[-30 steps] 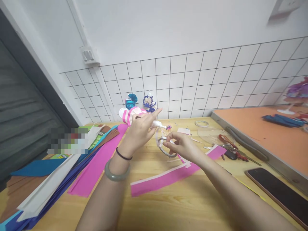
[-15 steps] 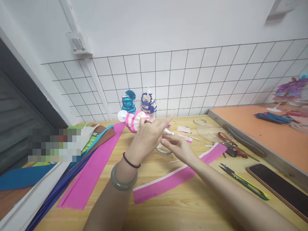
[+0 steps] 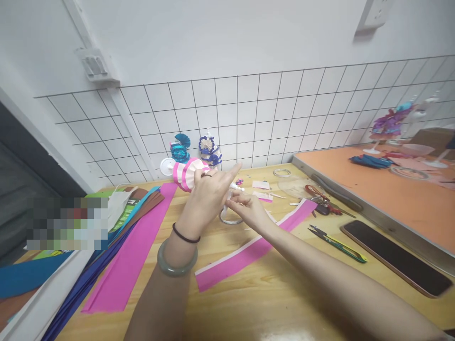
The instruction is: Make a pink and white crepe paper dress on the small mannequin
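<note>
My left hand point(image 3: 209, 192) is closed around a small mannequin point(image 3: 181, 174) dressed in pleated pink and white paper. The mannequin lies sideways, its round white base to the left and its white tip poking out right of the hand. My left index finger is stretched out. My right hand point(image 3: 249, 208) pinches a whitish strip of tape point(image 3: 228, 204) just below that tip. The strip seems to run down to a tape roll point(image 3: 231, 220) on the table; its exact hold is partly hidden by the fingers. A pink and white paper strip point(image 3: 252, 251) lies beneath my right forearm.
Long paper strips point(image 3: 138, 255) in several colours lie at left. Yellow-green thread snips point(image 3: 337, 244), a phone point(image 3: 396, 255) and red-handled scissors point(image 3: 320, 196) lie at right. Two dressed mannequins, teal point(image 3: 180, 150) and purple-cream point(image 3: 209, 149), stand by the wall. An orange-topped surface point(image 3: 330, 170) adjoins the table.
The view has turned slightly right. My right fingers have drawn a little lower and now pinch the tape strip above the roll. My left hand keeps its hold on the mannequin.
</note>
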`<state>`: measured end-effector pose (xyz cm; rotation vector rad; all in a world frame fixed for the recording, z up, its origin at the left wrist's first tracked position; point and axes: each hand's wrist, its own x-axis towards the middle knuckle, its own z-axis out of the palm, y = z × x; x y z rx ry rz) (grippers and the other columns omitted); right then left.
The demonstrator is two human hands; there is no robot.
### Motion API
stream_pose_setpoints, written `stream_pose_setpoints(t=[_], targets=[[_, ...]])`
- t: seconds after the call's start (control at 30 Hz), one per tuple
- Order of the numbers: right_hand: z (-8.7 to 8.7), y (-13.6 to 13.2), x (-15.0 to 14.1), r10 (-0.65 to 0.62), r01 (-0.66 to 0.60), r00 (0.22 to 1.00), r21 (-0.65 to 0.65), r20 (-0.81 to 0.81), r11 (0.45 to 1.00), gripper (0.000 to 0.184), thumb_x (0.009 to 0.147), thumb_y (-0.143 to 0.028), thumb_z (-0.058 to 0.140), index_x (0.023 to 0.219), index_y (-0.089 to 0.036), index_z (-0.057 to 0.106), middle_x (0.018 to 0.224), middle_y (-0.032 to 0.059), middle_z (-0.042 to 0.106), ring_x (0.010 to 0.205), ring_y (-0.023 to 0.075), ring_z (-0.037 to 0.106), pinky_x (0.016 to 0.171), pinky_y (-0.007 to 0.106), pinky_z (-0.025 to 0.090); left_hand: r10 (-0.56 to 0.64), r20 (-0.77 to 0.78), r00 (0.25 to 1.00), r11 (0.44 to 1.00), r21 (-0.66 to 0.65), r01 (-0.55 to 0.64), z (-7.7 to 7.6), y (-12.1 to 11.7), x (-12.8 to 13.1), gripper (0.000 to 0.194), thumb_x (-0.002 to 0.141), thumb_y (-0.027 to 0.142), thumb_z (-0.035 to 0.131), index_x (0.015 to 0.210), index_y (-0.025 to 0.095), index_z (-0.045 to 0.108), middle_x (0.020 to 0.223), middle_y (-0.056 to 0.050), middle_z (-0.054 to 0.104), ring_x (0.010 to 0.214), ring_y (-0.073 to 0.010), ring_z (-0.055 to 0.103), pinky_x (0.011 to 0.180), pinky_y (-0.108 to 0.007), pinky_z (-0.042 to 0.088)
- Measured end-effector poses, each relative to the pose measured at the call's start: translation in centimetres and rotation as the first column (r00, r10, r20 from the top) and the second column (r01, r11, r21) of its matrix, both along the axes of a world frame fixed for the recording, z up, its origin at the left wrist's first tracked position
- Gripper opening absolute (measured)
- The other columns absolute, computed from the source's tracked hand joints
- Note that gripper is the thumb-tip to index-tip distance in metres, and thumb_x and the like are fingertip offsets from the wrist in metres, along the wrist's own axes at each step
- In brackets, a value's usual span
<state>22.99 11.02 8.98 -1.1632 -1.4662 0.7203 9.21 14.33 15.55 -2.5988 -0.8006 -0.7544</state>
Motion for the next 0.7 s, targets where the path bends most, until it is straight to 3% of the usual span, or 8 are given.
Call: stream_pose_setpoints(t=[0.2, 0.33, 0.5, 0.63, 0.7], targets=[[-0.5, -0.5, -0.4, 0.003, -0.004, 1.0, -0.027, -0.007, 1.0, 0.028, 0.075, -0.043, 0.061, 0.063, -0.02, 0.071, 0.103, 0.0073, 0.067, 0.106, 0.0248, 0.058, 0.096, 0.04, 0.037, 0.024, 0.001, 1.0, 1.0, 0.01, -0.024, 0.3, 0.1, -0.5, 0.062, 0.083, 0.008, 0.042, 0.141, 0.024, 0.026, 0.087, -0.003, 0.063, 0.085, -0.0199, 0.053, 0.082, -0.036, 0.026], [-0.7, -1.1, 0.4, -0.068, 0.067, 0.998, -0.057, -0.011, 0.996, 0.026, 0.072, -0.044, 0.066, 0.067, -0.019, 0.068, 0.112, 0.0099, 0.064, 0.115, 0.0245, 0.053, 0.098, 0.039, 0.036, 0.015, -0.014, 1.0, 1.0, 0.028, -0.015, 0.3, 0.3, -0.6, 0.061, 0.083, 0.008, 0.042, 0.14, 0.023, 0.027, 0.088, -0.003, 0.063, 0.084, -0.02, 0.054, 0.081, -0.036, 0.026], [-1.8, -1.8, 5.8, -0.175, 0.171, 0.984, -0.117, -0.025, 0.978, 0.033, 0.077, -0.049, 0.059, 0.081, -0.017, 0.065, 0.108, 0.0106, 0.067, 0.103, 0.0231, 0.06, 0.093, 0.039, 0.04, 0.001, -0.002, 1.0, 1.0, 0.017, -0.001, 0.3, 0.5, -0.8, 0.061, 0.083, 0.009, 0.043, 0.14, 0.025, 0.027, 0.09, -0.003, 0.064, 0.085, -0.0197, 0.054, 0.086, -0.038, 0.026], [-3.2, -2.2, 11.5, -0.302, 0.338, 0.924, -0.132, 0.233, 0.932, 0.035, 0.075, -0.047, 0.058, 0.088, -0.015, 0.065, 0.093, 0.01, 0.07, 0.089, 0.0236, 0.064, 0.084, 0.038, 0.046, -0.007, -0.001, 1.0, 1.0, -0.006, 0.007, 0.3, 0.5, -0.8, 0.061, 0.083, 0.009, 0.043, 0.14, 0.026, 0.028, 0.089, -0.002, 0.064, 0.086, -0.0189, 0.054, 0.091, -0.039, 0.024], [-3.7, -2.7, 14.0, -0.292, 0.37, 0.871, -0.134, 0.395, 0.919, 0.032, 0.075, -0.044, 0.057, 0.086, -0.015, 0.066, 0.09, 0.0103, 0.071, 0.085, 0.024, 0.065, 0.08, 0.037, 0.048, -0.005, -0.009, 1.0, 1.0, -0.011, 0.005, 0.2, 0.6, -0.7, 0.061, 0.083, 0.009, 0.043, 0.14, 0.026, 0.027, 0.089, -0.002, 0.064, 0.085, -0.0186, 0.054, 0.091, -0.039, 0.025]])
